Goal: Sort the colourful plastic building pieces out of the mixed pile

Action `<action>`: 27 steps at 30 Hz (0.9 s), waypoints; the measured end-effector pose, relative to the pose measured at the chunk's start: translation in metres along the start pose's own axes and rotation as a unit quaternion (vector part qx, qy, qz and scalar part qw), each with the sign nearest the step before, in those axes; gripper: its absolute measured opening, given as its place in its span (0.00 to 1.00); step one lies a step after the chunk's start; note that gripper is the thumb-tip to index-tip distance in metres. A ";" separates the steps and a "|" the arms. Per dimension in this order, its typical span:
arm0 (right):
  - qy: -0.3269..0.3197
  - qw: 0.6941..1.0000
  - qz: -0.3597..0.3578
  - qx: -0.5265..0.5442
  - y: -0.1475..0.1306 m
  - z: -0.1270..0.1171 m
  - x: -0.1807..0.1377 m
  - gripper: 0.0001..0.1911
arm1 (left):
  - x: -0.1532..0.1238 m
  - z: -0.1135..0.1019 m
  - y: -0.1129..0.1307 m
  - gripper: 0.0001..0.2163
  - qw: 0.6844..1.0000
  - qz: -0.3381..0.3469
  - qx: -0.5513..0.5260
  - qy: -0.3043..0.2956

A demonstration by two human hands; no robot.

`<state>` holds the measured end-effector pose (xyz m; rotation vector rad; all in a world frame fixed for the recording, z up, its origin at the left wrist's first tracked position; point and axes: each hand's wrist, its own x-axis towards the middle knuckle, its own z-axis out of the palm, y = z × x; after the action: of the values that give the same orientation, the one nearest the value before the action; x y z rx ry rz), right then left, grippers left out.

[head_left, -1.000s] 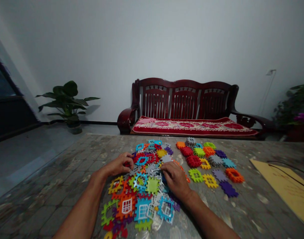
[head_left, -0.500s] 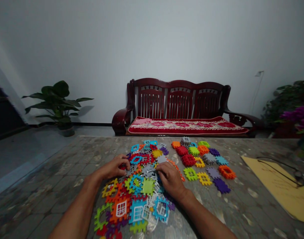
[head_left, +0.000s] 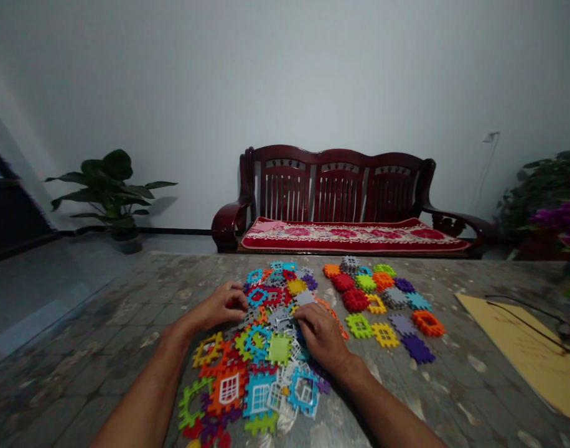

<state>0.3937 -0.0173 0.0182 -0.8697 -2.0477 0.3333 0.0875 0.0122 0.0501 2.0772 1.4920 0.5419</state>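
Observation:
A spread pile of interlocking plastic building tiles in several colours lies on the table before me. My left hand (head_left: 226,305) is at the pile's left edge, fingers curved and a gap between thumb and forefinger, beside red and grey tiles. Over the right side of the pile, my right hand (head_left: 320,330) has its fingers bent together at a grey tile (head_left: 281,318); what lies under the fingertips is hidden. Nearer me are a lime green tile (head_left: 279,350), an orange tile (head_left: 228,389) with a white window, and a blue tile (head_left: 259,395).
Right of the pile, tiles lie grouped by colour, including red tiles (head_left: 355,300), a purple tile (head_left: 418,350) and an orange frame tile (head_left: 428,323). A yellow paper sheet (head_left: 523,351) with a black cord on it lies farther right. A wooden bench (head_left: 338,193) stands behind the table.
My left hand has shifted slightly up and away from the tiles at the left edge. The right hand stays nearly in place. The whole view has moved a little.

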 end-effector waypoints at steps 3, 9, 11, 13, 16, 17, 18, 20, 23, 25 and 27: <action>-0.003 1.000 0.008 -0.002 0.000 -0.001 0.000 0.10 | 0.000 0.000 0.007 0.15 0.999 -0.016 0.024 -0.015; -0.005 1.000 0.008 0.001 0.000 -0.001 0.000 0.10 | -0.002 0.003 0.012 0.18 0.997 0.005 0.067 -0.024; -0.001 1.000 0.004 -0.001 -0.001 -0.001 0.000 0.10 | -0.002 0.003 0.013 0.17 0.997 0.012 0.075 -0.018; 0.003 1.000 0.001 0.000 -0.001 -0.001 0.000 0.10 | -0.001 0.003 0.015 0.16 0.997 0.015 0.077 -0.014; 0.002 1.000 0.004 0.002 -0.001 -0.001 0.000 0.10 | -0.001 0.002 0.020 0.15 0.996 0.013 0.082 -0.019; 0.001 1.000 0.005 0.003 -0.001 -0.001 -0.001 0.10 | -0.002 0.002 0.021 0.15 0.996 0.013 0.085 -0.021; 0.000 1.000 0.007 0.002 -0.001 -0.001 -0.001 0.10 | -0.002 0.001 0.023 0.15 0.996 0.013 0.087 -0.022; 0.000 1.000 0.008 0.001 0.000 -0.001 -0.001 0.10 | -0.003 -0.002 0.024 0.14 0.996 0.014 0.080 -0.024; 0.002 1.000 0.006 -0.001 -0.001 -0.001 0.000 0.10 | -0.003 -0.008 0.025 0.10 0.999 0.024 0.042 -0.009; 0.005 1.000 0.005 -0.001 -0.001 -0.002 0.001 0.10 | -0.001 -0.008 0.025 0.07 0.999 0.021 0.023 0.036; 0.008 1.000 0.005 0.000 -0.001 -0.001 0.001 0.10 | 0.004 -0.004 0.024 0.06 0.995 0.015 0.033 0.089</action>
<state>0.3941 -0.0177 0.0199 -0.8806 -2.0299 0.3303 0.1041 0.0101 0.0687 2.1529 1.6002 0.7153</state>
